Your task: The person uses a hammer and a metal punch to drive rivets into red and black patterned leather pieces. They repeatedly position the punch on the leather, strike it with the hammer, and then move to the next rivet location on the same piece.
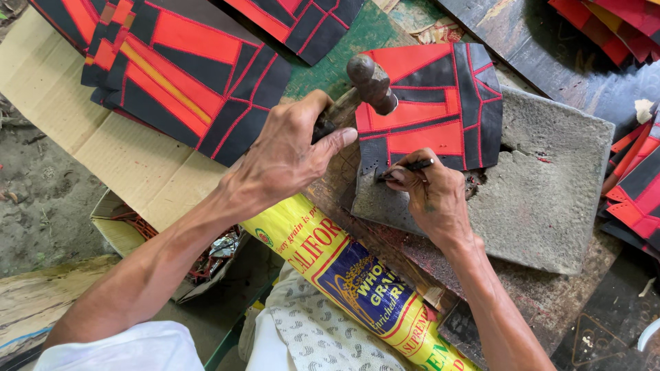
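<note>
My left hand (285, 154) grips the wooden handle of a hammer (371, 82), whose dark metal head hovers over a red-and-black stitched leather panel (440, 103). The panel lies on a grey stone slab (550, 185). My right hand (430, 196) pinches a thin black punch tool (412, 167) against the panel's lower left corner, just below the hammer head.
More red-and-black stitched panels lie in stacks at the upper left (179, 69), top middle (295, 20) and right edge (639, 185). A flattened cardboard sheet (117, 151) lies at left. A yellow printed sack (357, 275) covers my lap. An open box of scraps (213, 254) sits below.
</note>
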Tool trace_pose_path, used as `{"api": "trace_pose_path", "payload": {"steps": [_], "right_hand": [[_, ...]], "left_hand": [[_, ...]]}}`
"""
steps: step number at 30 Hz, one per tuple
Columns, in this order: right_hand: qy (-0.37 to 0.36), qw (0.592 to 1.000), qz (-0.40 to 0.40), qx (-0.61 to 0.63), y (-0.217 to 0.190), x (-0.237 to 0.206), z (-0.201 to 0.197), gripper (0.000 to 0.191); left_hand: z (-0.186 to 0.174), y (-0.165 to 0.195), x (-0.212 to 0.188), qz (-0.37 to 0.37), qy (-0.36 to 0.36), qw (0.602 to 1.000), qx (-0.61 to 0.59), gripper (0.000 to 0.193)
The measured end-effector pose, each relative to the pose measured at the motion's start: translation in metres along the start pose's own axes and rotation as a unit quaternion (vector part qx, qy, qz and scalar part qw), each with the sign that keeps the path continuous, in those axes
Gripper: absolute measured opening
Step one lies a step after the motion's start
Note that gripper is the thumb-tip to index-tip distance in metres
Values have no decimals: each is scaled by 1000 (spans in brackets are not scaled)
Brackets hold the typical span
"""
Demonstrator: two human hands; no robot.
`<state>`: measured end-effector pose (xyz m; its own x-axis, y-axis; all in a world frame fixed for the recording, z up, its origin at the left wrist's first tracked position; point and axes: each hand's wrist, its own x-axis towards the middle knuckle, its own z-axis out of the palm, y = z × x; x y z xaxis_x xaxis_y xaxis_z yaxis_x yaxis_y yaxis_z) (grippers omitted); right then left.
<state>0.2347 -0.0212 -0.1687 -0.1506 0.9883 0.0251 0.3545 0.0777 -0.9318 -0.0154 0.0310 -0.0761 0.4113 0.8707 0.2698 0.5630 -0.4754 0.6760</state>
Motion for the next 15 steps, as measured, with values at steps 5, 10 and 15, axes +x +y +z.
{"api": "trace_pose_path", "payload": {"steps": [5,10,15], "right_hand": [[2,1000,-22,-2,-2,0,0,4],[3,999,-43,-17,-5,0,1,5],[19,997,-54,-42,-11,1,6,7]], "left_hand": [[-9,16,-5,-103,-58,992,-34,33],[-9,21,-9,-50,-42,998,-23,32],[-10,27,-10,-21,-47,999,-14,32]]}}
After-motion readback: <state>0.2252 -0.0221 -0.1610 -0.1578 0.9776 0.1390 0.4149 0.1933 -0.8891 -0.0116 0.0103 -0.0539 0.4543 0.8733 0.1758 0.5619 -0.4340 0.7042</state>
